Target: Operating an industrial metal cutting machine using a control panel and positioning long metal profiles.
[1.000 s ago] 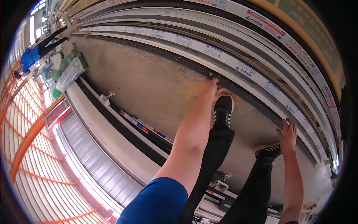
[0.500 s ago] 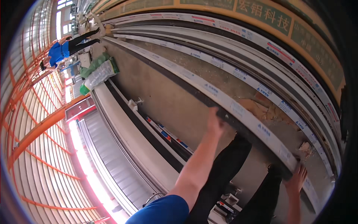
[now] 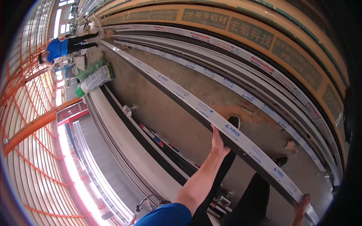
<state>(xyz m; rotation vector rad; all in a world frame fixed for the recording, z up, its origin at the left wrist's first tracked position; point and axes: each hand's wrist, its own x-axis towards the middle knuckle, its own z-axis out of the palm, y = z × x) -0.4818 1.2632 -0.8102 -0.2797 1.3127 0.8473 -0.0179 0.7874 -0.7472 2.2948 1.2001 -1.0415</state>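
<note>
A long aluminium profile (image 3: 181, 92), dark-sided and covered with white printed film on top, runs slantwise from the far left to the lower right. My left hand (image 3: 218, 142) grips its near side around mid-length, the fingers partly hidden underneath. Close to the lower-right end, my right hand (image 3: 302, 205) holds the same profile, its fingers over the edge. Under and beside the profile are my black-trousered legs, with one dark shoe (image 3: 234, 121) showing past its far edge.
Several film-wrapped profiles (image 3: 241, 87) lie along the right, beside stacked brown packs (image 3: 211, 18). To the left stands a long pale bench-like machine (image 3: 135, 132). Farther off are a green-and-white sack (image 3: 96, 78) and a person in a blue top (image 3: 57, 48). Cardboard scraps (image 3: 235, 112) litter the floor.
Both hands and the profile's near part sit lower in the view, and the whole scene has shifted somewhat. My shoes now show beyond the profile. Both hands stay on it.
</note>
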